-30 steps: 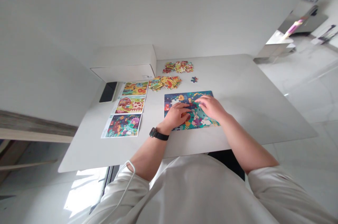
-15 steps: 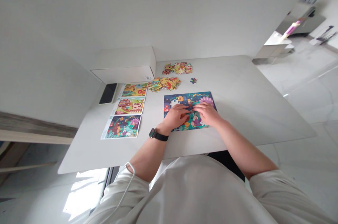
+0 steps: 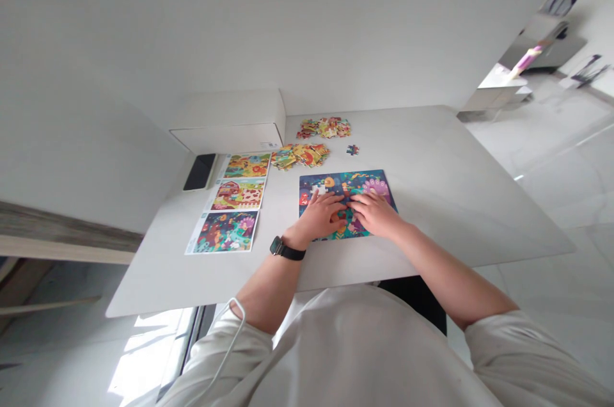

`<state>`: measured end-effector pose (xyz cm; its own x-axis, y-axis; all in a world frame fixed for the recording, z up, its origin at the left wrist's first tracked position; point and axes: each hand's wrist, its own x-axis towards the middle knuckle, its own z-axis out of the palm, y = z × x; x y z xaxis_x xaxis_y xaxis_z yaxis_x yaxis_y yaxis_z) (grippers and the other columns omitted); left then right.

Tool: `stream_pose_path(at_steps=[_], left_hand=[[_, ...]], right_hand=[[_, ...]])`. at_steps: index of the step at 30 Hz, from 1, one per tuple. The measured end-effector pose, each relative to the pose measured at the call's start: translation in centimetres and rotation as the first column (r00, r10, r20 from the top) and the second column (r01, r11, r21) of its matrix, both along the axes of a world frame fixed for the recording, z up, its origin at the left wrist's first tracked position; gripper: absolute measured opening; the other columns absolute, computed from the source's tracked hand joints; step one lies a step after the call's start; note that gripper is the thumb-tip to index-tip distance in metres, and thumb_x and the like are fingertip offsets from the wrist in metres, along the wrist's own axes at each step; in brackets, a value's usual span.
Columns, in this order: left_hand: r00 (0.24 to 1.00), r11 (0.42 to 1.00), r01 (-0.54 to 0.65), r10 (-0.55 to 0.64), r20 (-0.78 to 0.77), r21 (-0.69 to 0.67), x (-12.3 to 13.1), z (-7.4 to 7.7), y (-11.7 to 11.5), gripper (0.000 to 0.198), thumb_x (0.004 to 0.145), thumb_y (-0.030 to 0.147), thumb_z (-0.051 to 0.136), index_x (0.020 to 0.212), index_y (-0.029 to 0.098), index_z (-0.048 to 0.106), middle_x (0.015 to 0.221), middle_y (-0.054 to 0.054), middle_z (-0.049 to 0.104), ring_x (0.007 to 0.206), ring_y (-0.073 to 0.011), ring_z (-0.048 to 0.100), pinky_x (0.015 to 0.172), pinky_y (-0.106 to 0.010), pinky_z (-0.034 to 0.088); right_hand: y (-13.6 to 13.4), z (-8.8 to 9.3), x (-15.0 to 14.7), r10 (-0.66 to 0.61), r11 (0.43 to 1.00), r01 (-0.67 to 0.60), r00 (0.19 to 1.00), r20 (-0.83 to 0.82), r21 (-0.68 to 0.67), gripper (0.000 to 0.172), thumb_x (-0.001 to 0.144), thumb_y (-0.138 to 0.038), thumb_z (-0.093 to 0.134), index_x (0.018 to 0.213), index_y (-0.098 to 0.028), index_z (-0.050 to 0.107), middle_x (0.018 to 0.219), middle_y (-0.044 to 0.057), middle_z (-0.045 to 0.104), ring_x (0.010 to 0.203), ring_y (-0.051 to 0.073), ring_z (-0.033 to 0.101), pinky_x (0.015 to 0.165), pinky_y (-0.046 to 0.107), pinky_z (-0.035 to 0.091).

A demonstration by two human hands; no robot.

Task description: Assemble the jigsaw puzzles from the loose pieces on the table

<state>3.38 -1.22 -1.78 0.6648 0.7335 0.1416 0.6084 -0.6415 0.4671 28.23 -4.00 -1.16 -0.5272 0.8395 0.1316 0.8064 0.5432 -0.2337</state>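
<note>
A colourful jigsaw puzzle (image 3: 336, 182) with a dark blue night scene lies flat on the table in front of me. Near its upper left a pale gap (image 3: 318, 190) shows between the pieces. My left hand (image 3: 320, 215) rests on the puzzle's left and middle part, fingers stretched out. Over the right half lies my right hand (image 3: 376, 213), also with extended fingers, its fingertips close to those of the left. Both hands cover much of the lower picture. Beyond the puzzle sits a loose puzzle piece (image 3: 353, 150), or a small joined cluster.
Two piles of puzzle pieces, a yellow-orange pile (image 3: 301, 155) and a mixed pile (image 3: 325, 127), lie behind the puzzle. To the left are three picture sheets (image 3: 224, 232), a phone (image 3: 200, 171) and a white box (image 3: 225, 138) against the wall. The white table (image 3: 480, 202) extends rightward.
My right hand has slid slightly toward me and left, showing more of the puzzle's purple upper right. My left hand stays nearly in place. The whole view has shifted a little.
</note>
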Motion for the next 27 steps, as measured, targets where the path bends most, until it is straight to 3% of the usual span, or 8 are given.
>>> stream_pose_path(at_steps=[6,10,12,15,18,21,25,27], left_hand=[[0.998,0.998,0.056,-0.056,-0.009,-0.032,0.3,-0.7,0.1,0.060,0.090,0.050,0.081,0.145,0.028,0.071,0.166,-0.013,0.056,0.158,-0.0399,0.045,0.133,-0.069,0.026],[0.997,0.998,0.055,-0.055,0.054,-0.002,1.2,-1.0,0.4,0.051,0.092,0.041,0.079,0.141,0.028,0.073,0.162,-0.013,0.059,0.154,-0.0378,0.051,0.132,-0.067,0.030],[0.992,1.000,0.003,-0.007,0.127,0.031,1.1,-0.8,0.7,0.039,0.096,0.036,0.075,0.133,0.027,0.077,0.156,-0.012,0.064,0.147,-0.0352,0.057,0.131,-0.064,0.034],[0.949,0.981,-0.179,0.152,0.275,0.074,0.2,-0.3,1.4,0.026,0.098,0.029,0.070,0.122,0.024,0.079,0.140,-0.012,0.073,0.133,-0.0314,0.066,0.124,-0.058,0.044],[0.836,0.926,-0.377,0.329,0.439,0.025,-1.0,0.1,2.2,0.025,0.098,0.023,0.064,0.119,0.022,0.077,0.125,-0.012,0.076,0.121,-0.0280,0.070,0.112,-0.049,0.053],[0.657,0.848,-0.513,0.487,0.575,-0.132,-1.7,0.0,3.2,0.021,0.098,0.025,0.060,0.112,0.022,0.075,0.112,-0.009,0.075,0.103,-0.0223,0.071,0.094,-0.037,0.058],[0.378,0.722,-0.586,0.645,0.664,-0.368,-2.0,-0.9,4.5,0.017,0.097,0.033,0.058,0.103,0.022,0.070,0.087,-0.001,0.068,0.070,-0.0137,0.060,0.066,-0.025,0.050],[0.329,0.717,-0.545,0.660,0.676,-0.435,-2.2,-1.3,5.0,0.020,0.098,0.038,0.057,0.105,0.022,0.067,0.078,0.002,0.061,0.060,-0.0113,0.052,0.058,-0.023,0.043]], right_hand=[[-0.1,0.0,0.8,-0.026,1.000,0.026,1.000,0.007,0.002,0.041,0.100,-0.027,0.069,0.140,-0.025,0.075,0.151,0.014,0.067,0.137,0.036,0.062,0.119,0.059,0.048],[0.2,-0.1,1.8,-0.042,0.999,0.042,0.999,-0.001,-0.009,0.041,0.098,-0.028,0.072,0.139,-0.028,0.075,0.151,0.012,0.067,0.138,0.034,0.064,0.124,0.060,0.044],[0.2,-0.1,1.9,-0.043,0.999,0.043,0.999,0.007,-0.015,0.041,0.098,-0.028,0.073,0.139,-0.028,0.075,0.151,0.013,0.067,0.139,0.034,0.064,0.126,0.061,0.042],[0.5,0.3,1.8,-0.038,0.998,0.039,0.999,0.025,-0.041,0.041,0.097,-0.028,0.076,0.138,-0.027,0.076,0.149,0.014,0.069,0.140,0.036,0.064,0.127,0.062,0.041],[2.0,1.3,2.0,-0.013,0.994,0.011,1.000,-0.014,-0.111,0.036,0.096,-0.029,0.077,0.132,-0.025,0.079,0.141,0.013,0.074,0.132,0.033,0.069,0.119,0.054,0.050],[5.3,2.6,2.6,-0.059,0.985,0.033,0.987,-0.150,-0.168,0.031,0.099,-0.029,0.073,0.130,-0.026,0.079,0.132,0.010,0.078,0.120,0.026,0.075,0.108,0.043,0.058],[11.3,3.7,3.2,-0.347,0.930,0.297,0.905,-0.245,-0.218,0.029,0.097,-0.025,0.072,0.125,-0.024,0.081,0.122,0.008,0.083,0.108,0.022,0.079,0.101,0.035,0.059],[14.2,3.8,3.1,-0.487,0.870,0.448,0.848,-0.209,-0.207,0.030,0.097,-0.024,0.071,0.125,-0.022,0.080,0.118,0.009,0.083,0.108,0.024,0.078,0.101,0.035,0.058]])
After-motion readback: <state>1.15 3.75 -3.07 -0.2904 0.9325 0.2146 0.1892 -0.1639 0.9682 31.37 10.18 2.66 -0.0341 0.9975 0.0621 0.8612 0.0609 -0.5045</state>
